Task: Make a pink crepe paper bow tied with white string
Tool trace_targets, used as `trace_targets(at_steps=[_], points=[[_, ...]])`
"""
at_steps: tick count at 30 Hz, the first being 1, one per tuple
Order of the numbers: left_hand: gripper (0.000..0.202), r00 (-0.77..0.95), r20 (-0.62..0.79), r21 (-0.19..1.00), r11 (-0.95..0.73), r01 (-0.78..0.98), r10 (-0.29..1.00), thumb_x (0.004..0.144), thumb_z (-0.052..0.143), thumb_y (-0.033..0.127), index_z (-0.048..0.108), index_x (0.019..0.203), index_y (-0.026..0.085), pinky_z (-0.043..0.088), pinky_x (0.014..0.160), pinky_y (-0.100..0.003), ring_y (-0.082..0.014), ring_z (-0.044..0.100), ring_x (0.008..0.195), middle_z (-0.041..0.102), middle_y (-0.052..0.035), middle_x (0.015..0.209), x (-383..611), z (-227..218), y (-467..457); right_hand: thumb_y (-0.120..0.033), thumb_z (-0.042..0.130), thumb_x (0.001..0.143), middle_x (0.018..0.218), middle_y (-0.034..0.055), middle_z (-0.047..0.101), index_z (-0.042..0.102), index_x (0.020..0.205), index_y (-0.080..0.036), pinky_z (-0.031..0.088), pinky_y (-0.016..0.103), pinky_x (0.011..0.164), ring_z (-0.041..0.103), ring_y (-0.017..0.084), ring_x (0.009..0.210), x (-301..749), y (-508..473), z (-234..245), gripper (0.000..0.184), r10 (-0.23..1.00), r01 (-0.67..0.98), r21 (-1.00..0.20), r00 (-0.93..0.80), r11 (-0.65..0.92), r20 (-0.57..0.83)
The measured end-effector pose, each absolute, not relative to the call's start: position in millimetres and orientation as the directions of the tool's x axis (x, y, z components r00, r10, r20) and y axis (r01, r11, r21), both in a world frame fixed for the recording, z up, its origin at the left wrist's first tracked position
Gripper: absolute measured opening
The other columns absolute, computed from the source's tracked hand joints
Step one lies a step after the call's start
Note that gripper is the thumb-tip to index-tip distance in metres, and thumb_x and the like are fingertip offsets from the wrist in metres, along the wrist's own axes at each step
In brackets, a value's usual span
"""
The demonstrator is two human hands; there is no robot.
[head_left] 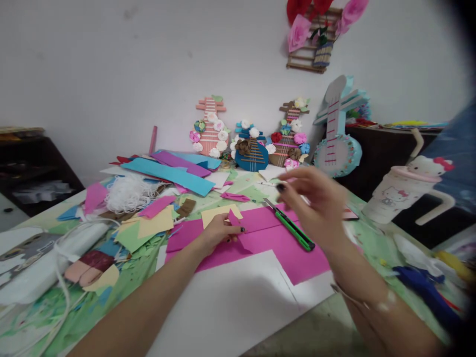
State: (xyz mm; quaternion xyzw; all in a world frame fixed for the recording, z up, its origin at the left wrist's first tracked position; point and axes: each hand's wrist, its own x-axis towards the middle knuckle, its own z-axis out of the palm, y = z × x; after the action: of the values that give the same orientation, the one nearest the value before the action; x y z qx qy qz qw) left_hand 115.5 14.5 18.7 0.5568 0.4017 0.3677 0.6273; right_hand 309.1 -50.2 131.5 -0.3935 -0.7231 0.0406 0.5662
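Note:
My left hand (pixel 219 230) pinches a small folded piece of magenta paper (pixel 235 218) above larger magenta sheets (pixel 267 248). My right hand (pixel 316 201) is raised at the right, slightly blurred, with thumb and fingers drawn together. A thin white stick-like thing (pixel 267 184) shows by its fingertips; whether the hand grips it is unclear. Below that hand a green utility knife (pixel 292 228) lies on the magenta paper, its blade out toward the upper left. A white board (pixel 223 307) lies under the paper at the near side.
Blue and purple strips (pixel 171 173), a heap of white string (pixel 130 193) and paper scraps (pixel 145 228) crowd the left. Several decorated paper instruments (pixel 253 153) stand along the wall. A white tumbler (pixel 397 193) stands at right, and a white cable (pixel 61 277) runs at left.

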Motion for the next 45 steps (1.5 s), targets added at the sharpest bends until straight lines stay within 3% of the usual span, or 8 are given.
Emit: trace_targets(at_steps=[2, 4, 8, 12, 24, 38, 40, 45], points=[[0.03, 0.442, -0.104, 0.994, 0.102, 0.029, 0.891, 0.06, 0.075, 0.02, 0.063, 0.086, 0.009, 0.036, 0.042, -0.018, -0.009, 0.056, 0.046, 0.067, -0.0063, 0.065, 115.5, 18.6, 14.3, -0.018, 0.055, 0.083, 0.069, -0.0007, 0.065, 0.06, 0.095, -0.018, 0.045, 0.023, 0.059, 0.061, 0.012, 0.062, 303.3, -6.5, 116.1, 0.013, 0.751, 0.687, -0.486, -0.133, 0.54, 0.647], [0.025, 0.463, -0.118, 0.993, 0.106, 0.053, 0.879, 0.062, 0.072, 0.018, 0.064, 0.084, 0.008, 0.035, 0.042, -0.017, -0.0093, 0.057, 0.047, 0.067, -0.0069, 0.065, 115.7, 20.0, 13.5, -0.013, 0.053, 0.083, 0.085, 0.0029, 0.068, 0.058, 0.102, -0.016, 0.047, 0.024, 0.072, 0.064, 0.013, 0.08, 296.8, 40.8, 94.3, 0.019, 0.9, 0.859, -0.378, -0.189, 0.346, 0.394], [0.013, 0.498, -0.145, 0.989, 0.107, 0.104, 0.855, 0.066, 0.067, 0.018, 0.063, 0.074, 0.008, 0.037, 0.042, -0.018, -0.0101, 0.056, 0.043, 0.063, -0.0042, 0.052, 115.8, 22.4, 12.3, -0.017, 0.06, 0.083, 0.1, 0.0114, 0.065, 0.061, 0.103, -0.011, 0.048, 0.032, 0.084, 0.061, 0.02, 0.095, 284.5, 109.6, 54.2, 0.021, 0.961, 0.924, -0.294, -0.19, 0.244, 0.201], [0.012, 0.5, -0.111, 0.994, 0.083, 0.076, 0.859, 0.069, 0.066, 0.02, 0.057, 0.065, 0.012, 0.039, 0.042, -0.018, -0.0102, 0.056, 0.042, 0.061, -0.003, 0.048, 115.8, 20.4, 13.9, -0.032, 0.054, 0.089, 0.117, 0.0096, 0.056, 0.054, 0.117, -0.014, 0.051, 0.04, 0.083, 0.058, 0.02, 0.099, 277.1, 141.3, 34.9, 0.033, 0.984, 0.954, -0.246, -0.157, 0.174, 0.089], [0.021, 0.32, -0.131, 0.969, 0.189, -0.159, 0.938, 0.061, 0.075, 0.022, 0.062, 0.071, 0.009, 0.042, 0.045, -0.018, -0.0093, 0.055, 0.044, 0.061, -0.0029, 0.053, 116.3, 27.1, 20.5, -0.032, 0.053, 0.09, 0.116, 0.0085, 0.056, 0.054, 0.116, -0.015, 0.051, 0.04, 0.083, 0.058, 0.02, 0.099, 277.1, 156.3, 23.8, 0.031, 0.993, 0.909, -0.399, -0.116, 0.118, 0.029], [0.032, 0.097, -0.085, 0.94, 0.113, -0.322, 0.992, 0.056, 0.079, 0.033, 0.056, 0.065, 0.012, 0.03, 0.041, -0.015, -0.0041, 0.045, 0.042, 0.05, 0.005, 0.047, 106.1, 20.3, 34.1, -0.033, 0.055, 0.089, 0.118, 0.0079, 0.056, 0.054, 0.117, -0.015, 0.051, 0.04, 0.081, 0.058, 0.021, 0.099, 274.0, 162.7, 30.8, 0.034, 0.988, 0.739, -0.674, -0.095, -0.012, -0.122], [0.033, 0.085, -0.079, 0.933, 0.104, -0.346, 0.993, 0.055, 0.08, 0.031, 0.055, 0.066, 0.012, 0.033, 0.043, -0.015, -0.0044, 0.047, 0.044, 0.051, 0.0049, 0.049, 104.9, 21.6, 34.5, -0.032, 0.056, 0.088, 0.113, 0.0076, 0.058, 0.057, 0.113, -0.013, 0.052, 0.038, 0.079, 0.059, 0.02, 0.095, 273.5, 156.4, 36.4, 0.031, 0.99, 0.678, -0.735, -0.102, -0.001, -0.096], [0.031, 0.119, -0.069, 0.913, 0.111, -0.392, 0.99, 0.056, 0.081, 0.026, 0.057, 0.068, 0.011, 0.041, 0.05, -0.016, -0.0053, 0.053, 0.05, 0.056, 0.0029, 0.055, 106.8, 25.6, 31.3, -0.019, 0.061, 0.073, 0.071, 0.0006, 0.061, 0.06, 0.075, -0.011, 0.045, 0.024, 0.063, 0.057, 0.012, 0.069, 271.1, 111.9, 51.7, 0.009, 0.991, 0.447, -0.888, -0.117, 0.106, 0.059]])
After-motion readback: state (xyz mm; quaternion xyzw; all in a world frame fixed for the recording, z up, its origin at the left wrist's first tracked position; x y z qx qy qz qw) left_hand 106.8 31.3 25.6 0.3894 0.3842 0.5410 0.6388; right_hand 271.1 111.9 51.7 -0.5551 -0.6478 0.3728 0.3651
